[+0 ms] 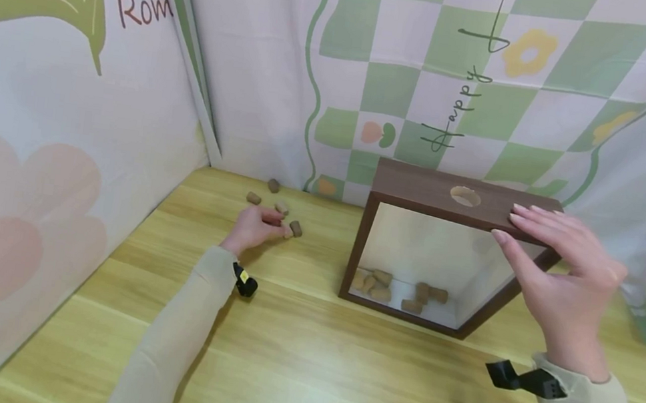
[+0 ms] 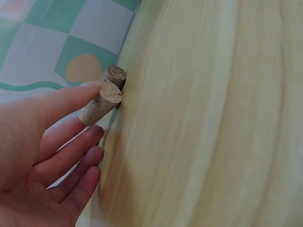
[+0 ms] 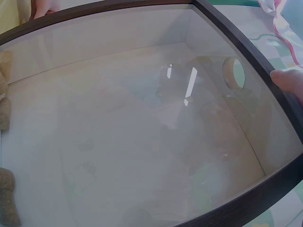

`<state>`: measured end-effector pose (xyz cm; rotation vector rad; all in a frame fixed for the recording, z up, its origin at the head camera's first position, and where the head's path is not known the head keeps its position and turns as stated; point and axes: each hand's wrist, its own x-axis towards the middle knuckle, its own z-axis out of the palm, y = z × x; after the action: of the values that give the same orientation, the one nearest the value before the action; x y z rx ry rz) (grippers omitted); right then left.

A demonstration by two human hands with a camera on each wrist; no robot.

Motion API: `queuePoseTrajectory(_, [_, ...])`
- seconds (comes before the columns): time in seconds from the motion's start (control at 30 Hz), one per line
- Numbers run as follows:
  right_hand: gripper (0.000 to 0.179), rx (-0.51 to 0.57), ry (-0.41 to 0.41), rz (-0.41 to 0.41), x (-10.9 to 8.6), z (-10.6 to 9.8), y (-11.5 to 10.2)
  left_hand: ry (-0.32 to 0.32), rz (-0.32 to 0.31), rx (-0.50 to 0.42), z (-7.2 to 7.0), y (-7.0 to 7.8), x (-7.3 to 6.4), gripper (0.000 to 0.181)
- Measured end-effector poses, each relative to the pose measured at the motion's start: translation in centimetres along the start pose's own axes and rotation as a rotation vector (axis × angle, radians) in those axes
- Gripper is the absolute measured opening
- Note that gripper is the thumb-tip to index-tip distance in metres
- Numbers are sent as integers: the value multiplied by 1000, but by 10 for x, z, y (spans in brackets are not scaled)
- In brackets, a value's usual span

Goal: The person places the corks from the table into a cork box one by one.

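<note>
Head view: the right hand (image 1: 570, 279) rested straight-fingered on the framed box (image 1: 412, 184), corks (image 1: 379, 294) lying inside. Farther off, the left hand (image 1: 250, 227) pinched one cork (image 1: 288, 231) above the table (image 1: 281, 344), beside loose corks (image 1: 295, 228).

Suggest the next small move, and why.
I'd probably lift the cork toward the round hole atop the box: the left hand pinches it, other corks lie inside the box, and the right hand rests on its frame.
</note>
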<state>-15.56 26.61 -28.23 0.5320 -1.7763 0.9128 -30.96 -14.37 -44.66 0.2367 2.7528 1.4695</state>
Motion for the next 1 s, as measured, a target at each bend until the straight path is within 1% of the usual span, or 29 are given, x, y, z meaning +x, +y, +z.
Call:
queuePoseTrajectory(0.23, [28,2,4,-4,1,0,0,-27,14,16,-2,5,-1,45])
queuePoseTrajectory(0.37, [28,4,4,-6,1,0,0,-36,18,19,0,4,1,43])
queuePoseTrajectory(0.77, [28,4,-3,-3,0,-1,0,-33,47,15,1,0,-1,38])
queuePoseTrajectory(0.9, [28,3,-8,0,0,-1,-1,-30,46,17,0,-1,-1,35])
queuePoseTrajectory(1.0, [28,4,-7,1,0,-1,0,-29,34,6,-3,1,-3,34])
